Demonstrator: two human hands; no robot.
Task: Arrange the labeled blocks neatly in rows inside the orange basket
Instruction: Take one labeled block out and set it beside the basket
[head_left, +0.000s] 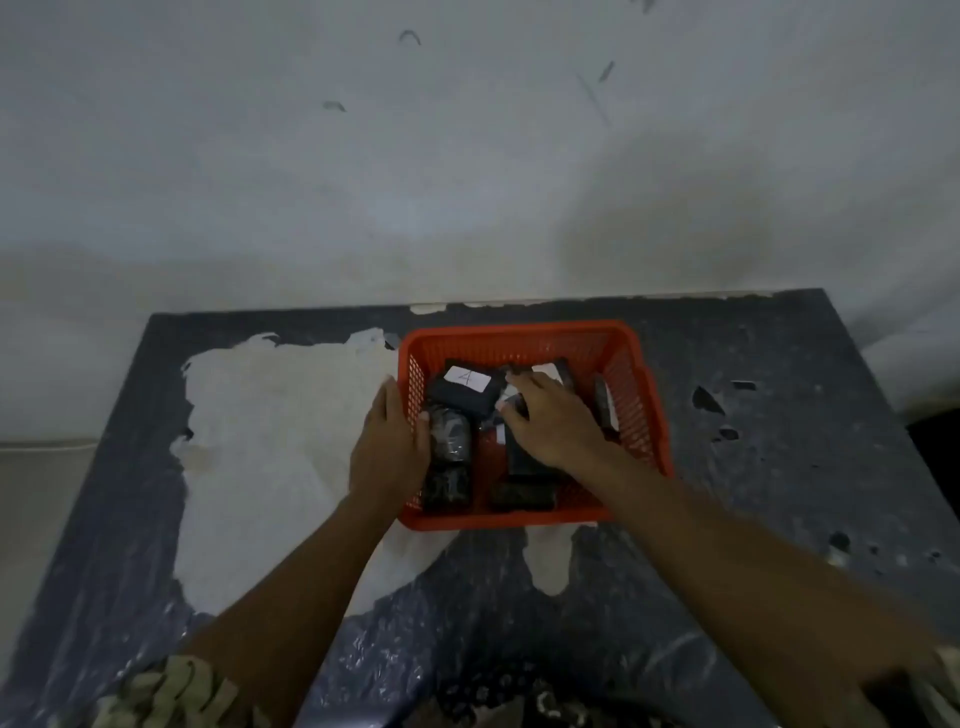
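Note:
An orange basket stands on the table, a little right of centre. Several dark blocks lie jumbled inside it. One block with a white label sits tilted at the back left. A shiny wrapped block lies below it, and another dark block rests near the front wall. My left hand grips the basket's left wall, thumb inside. My right hand reaches into the middle, its fingertips closed on a dark block that it partly hides.
The table top is dark with a large worn pale patch on the left. A pale wall rises right behind the table's far edge. The basket sits close to that edge.

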